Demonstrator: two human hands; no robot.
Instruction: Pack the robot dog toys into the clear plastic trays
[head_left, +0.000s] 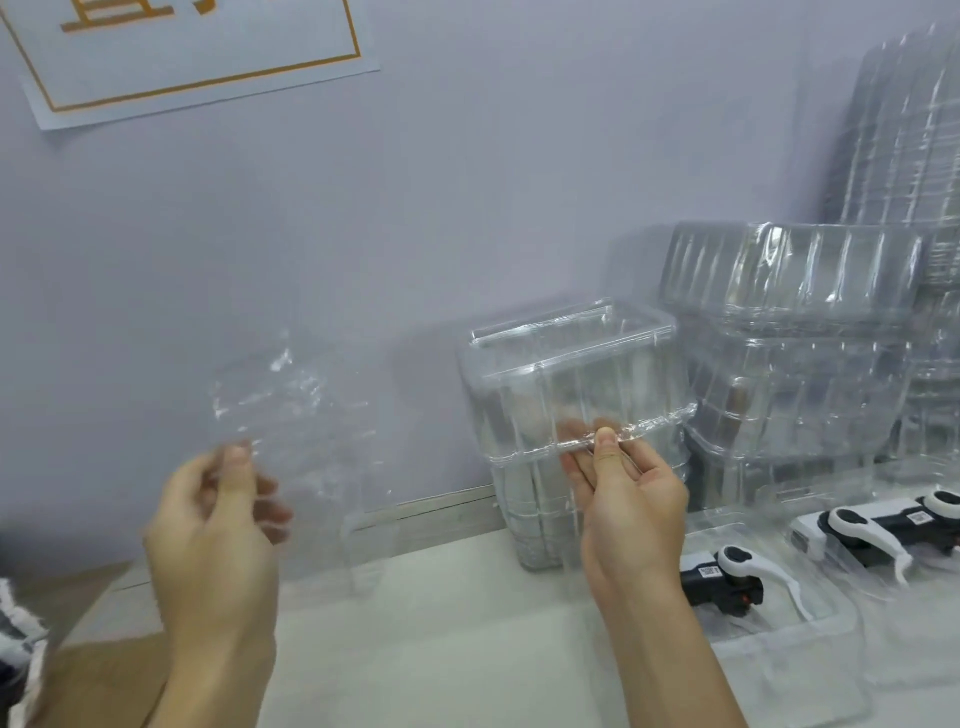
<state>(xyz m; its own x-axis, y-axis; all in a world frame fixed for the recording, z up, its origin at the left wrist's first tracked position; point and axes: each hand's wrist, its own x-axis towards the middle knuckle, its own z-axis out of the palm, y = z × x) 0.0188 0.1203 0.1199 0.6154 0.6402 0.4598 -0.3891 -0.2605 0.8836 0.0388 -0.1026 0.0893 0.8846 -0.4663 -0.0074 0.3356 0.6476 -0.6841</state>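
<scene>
So both hands are up in front of the pale wall (467, 182), each one holding a clear plastic tray. The right hand (631, 499) is pinching the near rim of a deep clear tray (571, 374) between thumb and fingers, so that grip is closed on the rim, and the tray is hanging in the air above the worktop (441, 623). The left hand (213, 525) is gripping a second clear tray (296, 410) by its lower corner, thumb on top; that one is blurry, so its shape is hard to make out. Taking the right-hand tray as the landmark: just behind it and to its right, a stack of clear trays (789, 322) is sitting against the wall. Below it and to its right, two black-and-white robot dog toys are already lying in trays on the worktop, the nearer dog (727, 577) just beside the right wrist, the farther dog (878, 530) beyond it. Up and left of it, a paper sign (182, 57) is hanging on the wall.
</scene>
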